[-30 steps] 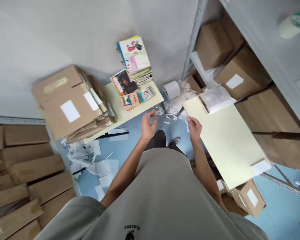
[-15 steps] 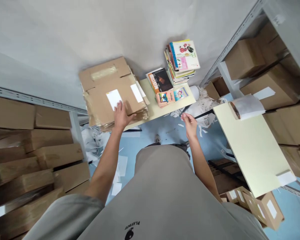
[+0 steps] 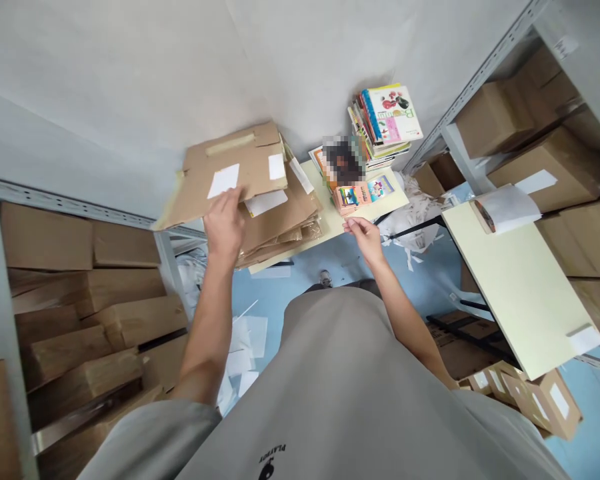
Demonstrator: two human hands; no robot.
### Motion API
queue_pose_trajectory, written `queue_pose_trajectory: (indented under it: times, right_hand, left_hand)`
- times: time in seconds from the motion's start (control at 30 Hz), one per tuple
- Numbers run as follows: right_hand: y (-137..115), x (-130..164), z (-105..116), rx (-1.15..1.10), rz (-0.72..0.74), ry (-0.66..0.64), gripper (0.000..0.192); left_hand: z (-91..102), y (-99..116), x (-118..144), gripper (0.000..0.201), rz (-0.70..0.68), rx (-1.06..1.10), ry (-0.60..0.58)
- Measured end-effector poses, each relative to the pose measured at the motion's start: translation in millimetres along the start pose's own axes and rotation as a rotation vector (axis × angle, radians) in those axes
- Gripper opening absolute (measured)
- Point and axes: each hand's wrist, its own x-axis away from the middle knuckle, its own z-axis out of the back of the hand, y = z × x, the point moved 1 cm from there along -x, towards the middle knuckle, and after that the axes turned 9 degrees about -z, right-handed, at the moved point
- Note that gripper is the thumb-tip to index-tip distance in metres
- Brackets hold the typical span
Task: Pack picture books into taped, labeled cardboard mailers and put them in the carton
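My left hand point(image 3: 225, 225) grips the near edge of a flattened cardboard box point(image 3: 195, 180) with white labels. This box is raised and tilted over a stack of other flattened cardboard boxes point(image 3: 275, 223) on the pale table point(image 3: 325, 230). Close to the table's front edge, my right hand point(image 3: 365, 239) has thumb and fingers pinched together. Whatever may lie between those fingertips is too small to make out. Just beyond it lie small books point(image 3: 353, 197) and a dark-covered book point(image 3: 343, 163).
A tall pile of books point(image 3: 393, 117) stands against the wall. On the right, a second table point(image 3: 520, 293) holds a curled paper-covered item point(image 3: 507, 210). Shelves of cardboard boxes point(image 3: 135, 320) flank both sides. Paper scraps point(image 3: 247, 340) litter the blue floor.
My left hand has taken hold of the top flattened box and lifted it leftward off the stack, exposing another labelled one beneath. My right hand has moved slightly left, still pinched.
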Motion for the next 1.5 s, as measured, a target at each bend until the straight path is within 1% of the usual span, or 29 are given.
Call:
queue_pose_trajectory:
  times: [0.03,0.1,0.17,0.23,0.27,0.33,0.37,0.43,0.5,0.57,0.63,0.67,0.73,0.77,0.83,0.93,1.03,1.1,1.17,1.2,1.27,1.33,1.4,1.47,1.5]
  right_hand:
    - [-2.4,-0.4,-2.7,-0.002,0.001,-0.004,0.058]
    - [-7.2,-0.6,-5.9,-0.003,0.005,-0.018,0.058]
    - [-12.2,-0.7,-4.6,-0.009,0.018,-0.028,0.058]
    - [-17.7,-1.4,1.6,-0.021,0.043,-0.032,0.058]
    - [-20.7,-2.1,5.8,-0.024,0.058,-0.033,0.057]
    - [-27.5,-3.6,14.2,-0.014,0.089,-0.041,0.056]
    - [-31.4,-4.2,16.9,0.002,0.106,-0.054,0.055]
    - [-40.0,-4.0,16.6,0.062,0.157,-0.116,0.054]
    - [-48.5,-1.4,6.3,0.158,0.266,-0.219,0.052]
    - [-54.0,2.5,-13.1,0.293,0.428,-0.339,0.049]
    - [-53.2,4.4,-36.5,0.481,0.572,-0.445,0.049]
    - [-49.8,3.4,-47.6,0.587,0.616,-0.498,0.048]
    - [-38.2,-3.5,-64.2,0.762,0.667,-0.586,0.047]
    - [-30.6,-9.3,-68.9,0.829,0.672,-0.62,0.047]
    - [-14.6,-23.6,-71.8,0.931,0.635,-0.65,0.049]
    - [4.0,-43.2,-66.9,1.034,0.542,-0.621,0.053]
    - [9.4,-54.4,-63.6,1.125,0.492,-0.563,0.057]
    - [8.0,-60.1,-63.7,1.197,0.443,-0.521,0.062]
    - [6.8,-67.0,-63.2,1.278,0.335,-0.469,0.069]
    - [7.1,-70.7,-62.2,1.312,0.274,-0.446,0.072]
    - [9.9,-77.0,-59.4,1.347,0.188,-0.422,0.074]
    - [15.0,-80.4,-57.2,1.34,0.175,-0.424,0.074]
    - [21.1,-81.4,-57.1,1.322,0.183,-0.416,0.074]
    - [25.8,-82.0,-58.5,1.291,0.19,-0.396,0.075]
    - [27.1,-82.9,-58.8,1.264,0.197,-0.386,0.074]
  left_hand:
    - [12.7,1.5,-3.4,0.057,-0.006,-0.007,0.044]
    - [38.9,11.1,-6.4,0.05,-0.021,-0.029,0.17]
    - [67.2,28.3,-4.5,0.05,-0.028,-0.099,0.347]
    - [94.5,49.5,-1.5,0.062,-0.018,-0.187,0.46]
    - [106.5,60.3,-0.7,0.072,-0.002,-0.224,0.505]
    - [123.8,80.1,-2.8,0.09,0.033,-0.261,0.561]
    - [128.2,88.3,-5.7,0.095,0.05,-0.266,0.569]
    - [128.0,100.5,-14.4,0.098,0.072,-0.255,0.549]
    - [117.6,107.6,-24.3,0.091,0.076,-0.233,0.495]
    - [101.1,111.6,-32.6,0.075,0.053,-0.21,0.431]
    - [82.5,114.4,-37.6,0.058,0.012,-0.2,0.358]
    - [73.7,115.7,-38.7,0.053,-0.011,-0.204,0.327]
    - [58.5,117.7,-38.3,0.05,-0.06,-0.231,0.282]
    - [52.3,118.2,-36.8,0.05,-0.08,-0.245,0.27]
    - [42.6,117.3,-31.7,0.049,-0.106,-0.262,0.256]
    - [31.8,110.1,-19.2,0.047,-0.129,-0.238,0.248]
    - [21.9,95.6,-4.3,0.047,-0.116,-0.178,0.207]
    - [15.6,82.0,4.5,0.044,-0.048,-0.137,0.157]
    - [11.2,67.1,11.8,0.039,0.014,-0.108,0.133]
    - [10.6,59.8,14.9,0.036,0.026,-0.1,0.145]
    - [13.8,48.0,20.5,0.034,0.016,-0.105,0.216]
    - [24.6,42.0,25.9,0.036,0.018,-0.128,0.317]
    - [43.3,43.9,30.1,0.037,0.04,-0.144,0.43]
    - [68.7,53.6,31.3,0.038,0.027,-0.122,0.589]
    - [82.6,60.6,30.0,0.038,0.011,-0.089,0.687]
